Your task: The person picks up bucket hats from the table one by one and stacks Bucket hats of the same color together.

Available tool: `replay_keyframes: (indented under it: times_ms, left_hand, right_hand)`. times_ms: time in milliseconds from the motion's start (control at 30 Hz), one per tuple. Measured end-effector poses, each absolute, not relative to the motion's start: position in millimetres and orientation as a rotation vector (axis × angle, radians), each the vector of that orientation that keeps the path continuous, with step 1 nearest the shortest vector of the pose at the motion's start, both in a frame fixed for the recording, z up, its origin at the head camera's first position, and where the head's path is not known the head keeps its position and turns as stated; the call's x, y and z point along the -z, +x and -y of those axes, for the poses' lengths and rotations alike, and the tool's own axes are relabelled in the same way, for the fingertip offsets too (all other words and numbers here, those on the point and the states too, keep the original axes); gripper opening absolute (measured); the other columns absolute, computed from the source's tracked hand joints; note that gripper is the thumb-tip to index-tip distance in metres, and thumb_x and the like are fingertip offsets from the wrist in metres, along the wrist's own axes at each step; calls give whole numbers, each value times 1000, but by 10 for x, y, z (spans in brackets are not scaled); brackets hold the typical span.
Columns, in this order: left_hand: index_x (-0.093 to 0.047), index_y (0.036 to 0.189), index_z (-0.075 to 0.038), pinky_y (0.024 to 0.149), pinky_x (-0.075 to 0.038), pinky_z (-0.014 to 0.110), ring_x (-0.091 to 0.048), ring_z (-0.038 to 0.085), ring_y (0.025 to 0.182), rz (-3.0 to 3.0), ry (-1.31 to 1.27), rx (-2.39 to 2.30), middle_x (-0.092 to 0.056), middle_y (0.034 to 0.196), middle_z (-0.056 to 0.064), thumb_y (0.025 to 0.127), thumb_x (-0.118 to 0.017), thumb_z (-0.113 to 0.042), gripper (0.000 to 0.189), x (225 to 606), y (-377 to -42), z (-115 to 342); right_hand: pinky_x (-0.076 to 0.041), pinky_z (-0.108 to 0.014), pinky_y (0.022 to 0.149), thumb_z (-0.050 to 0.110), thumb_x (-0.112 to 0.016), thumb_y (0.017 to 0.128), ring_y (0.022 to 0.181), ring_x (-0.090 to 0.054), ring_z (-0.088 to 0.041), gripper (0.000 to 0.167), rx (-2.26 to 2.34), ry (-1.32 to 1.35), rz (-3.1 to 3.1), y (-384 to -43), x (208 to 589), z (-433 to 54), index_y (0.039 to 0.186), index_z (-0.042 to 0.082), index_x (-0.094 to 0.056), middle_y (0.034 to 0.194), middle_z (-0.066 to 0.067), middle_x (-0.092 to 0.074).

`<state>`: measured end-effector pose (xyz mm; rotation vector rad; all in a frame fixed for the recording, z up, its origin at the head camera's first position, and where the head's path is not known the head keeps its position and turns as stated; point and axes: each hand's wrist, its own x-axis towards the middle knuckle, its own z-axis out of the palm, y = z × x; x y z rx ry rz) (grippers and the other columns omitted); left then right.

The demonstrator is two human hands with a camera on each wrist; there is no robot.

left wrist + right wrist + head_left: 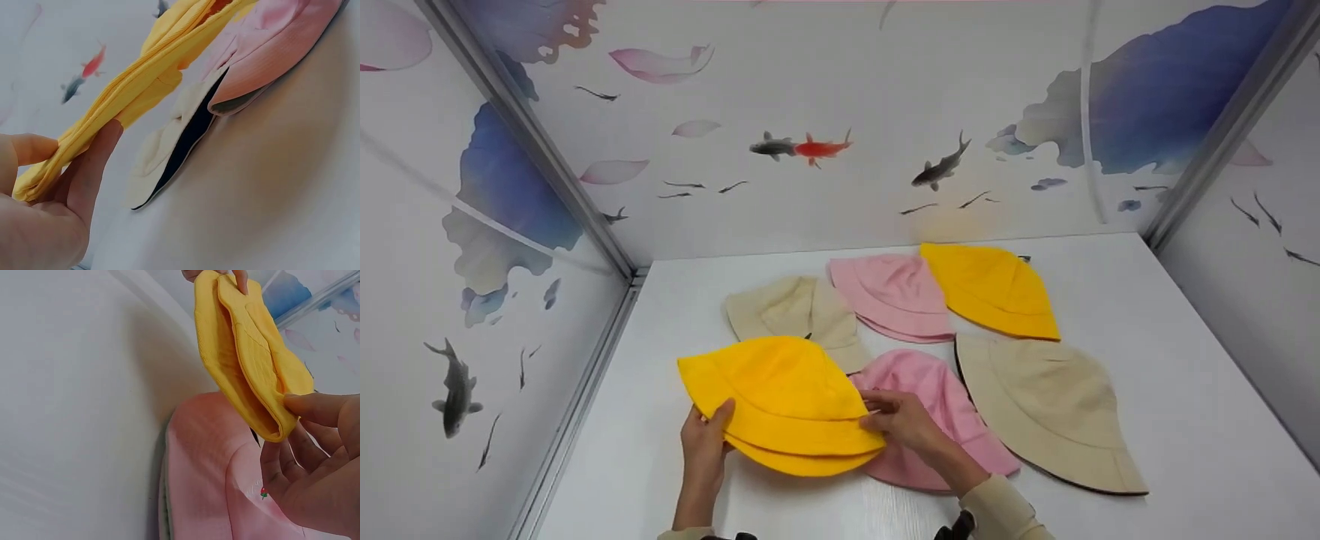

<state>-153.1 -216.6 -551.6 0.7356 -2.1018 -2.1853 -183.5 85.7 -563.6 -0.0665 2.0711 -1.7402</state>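
A yellow bucket hat [787, 390] is held up between both hands, its brim toward the person and its crown away. My left hand [706, 442] pinches the brim at the left end, thumb on top and fingers beneath, as the left wrist view also shows [50, 225]. At the other end my right hand [904, 421] pinches the brim between thumb and fingers; the right wrist view shows the hat's opening [239, 365] slightly parted. Behind and under the held hat lie a pink bucket hat [926, 405] and a beige one [787, 307], both partly covered by it.
Farther back on the white table [622, 420] lie another pink hat [892, 292] and a yellow hat [997, 289]. A large beige hat [1054, 409] with a dark edge lies at the right. White panels [840, 210] with painted fish enclose the table's back and sides.
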Motion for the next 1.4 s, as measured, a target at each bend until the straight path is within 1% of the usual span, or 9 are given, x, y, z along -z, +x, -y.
replay_keyframes:
  times_ms: [233, 333, 433, 633, 733, 967, 1133, 1300, 1400]
  left_hand:
    - [-37, 151, -14, 75, -60, 25, -67, 13, 89, 2075, 627, 2246, -62, 126, 10, 100, -62, -34, 60, 5540, -1524, 2049]
    - [-38, 148, -10, 72, -60, 25, -67, 13, 85, 2071, 620, 2280, -64, 117, 7, 100, -62, -33, 58, 5553, -1538, 2011]
    - [-38, 148, -8, 71, -60, 27, -67, 14, 83, 2079, 623, 2315, -64, 114, 5, 101, -58, -35, 57, 5574, -1551, 1986]
    - [-35, 151, -7, 78, -62, 31, -68, 15, 88, 2086, 596, 2395, -63, 123, 8, 104, -50, -45, 63, 5603, -1563, 1942]
    - [-34, 151, -7, 78, -62, 32, -68, 14, 89, 2102, 557, 2405, -63, 124, 9, 104, -51, -44, 62, 5612, -1583, 1904]
    - [-30, 152, -10, 78, -61, 30, -68, 15, 89, 2201, 499, 2354, -60, 130, 13, 102, -56, -41, 64, 5662, -1607, 1754]
    - [-28, 154, -10, 80, -61, 30, -69, 14, 91, 2255, 457, 2370, -60, 133, 16, 105, -50, -37, 60, 5707, -1623, 1670]
    - [-31, 154, -8, 79, -61, 30, -71, 13, 90, 2213, 490, 2455, -64, 129, 14, 107, -42, -42, 59, 5722, -1658, 1622]
    - [-33, 152, -6, 78, -61, 30, -72, 12, 89, 2170, 523, 2486, -66, 125, 13, 107, -41, -44, 60, 5730, -1669, 1604]
  right_hand:
    - [-56, -35, 98, 11, -69, 93, 103, -65, -19, 39, 1730, 17, -2170, -1926, 5580, -999, 132, 16, -66, 128, -7, -69]
    - [-55, -36, 100, 9, -69, 93, 104, -66, -19, 38, 1760, 54, -2198, -1970, 5569, -1056, 132, 13, -66, 126, -8, -70]
    - [-55, -37, 99, 6, -69, 93, 104, -67, -20, 38, 1793, 92, -2233, -2011, 5563, -1109, 130, 11, -67, 123, -8, -71]
    - [-55, -36, 100, 5, -69, 92, 105, -66, -19, 35, 1805, 194, -2280, -2067, 5535, -1209, 125, 15, -70, 120, -3, -72]
    - [-56, -34, 98, 3, -69, 92, 104, -65, -19, 33, 1839, 171, -2295, -2084, 5532, -1262, 123, 14, -71, 120, -3, -72]
    - [-57, -29, 93, 2, -67, 93, 104, -64, -20, 31, 1836, 154, -2381, -2100, 5569, -1411, 122, 9, -71, 121, -10, -72]
    - [-56, -26, 96, 4, -65, 95, 110, -62, -23, 31, 1826, 217, -2408, -2113, 5607, -1490, 126, 8, -69, 126, -13, -69]
    - [-53, -16, 87, 5, -64, 97, 108, -60, -23, 29, 1896, 264, -2393, -2140, 5645, -1542, 126, 6, -68, 125, -15, -68]
    - [-52, -13, 82, 4, -64, 96, 105, -60, -22, 28, 1921, 285, -2390, -2160, 5675, -1567, 123, 4, -69, 122, -16, -68]
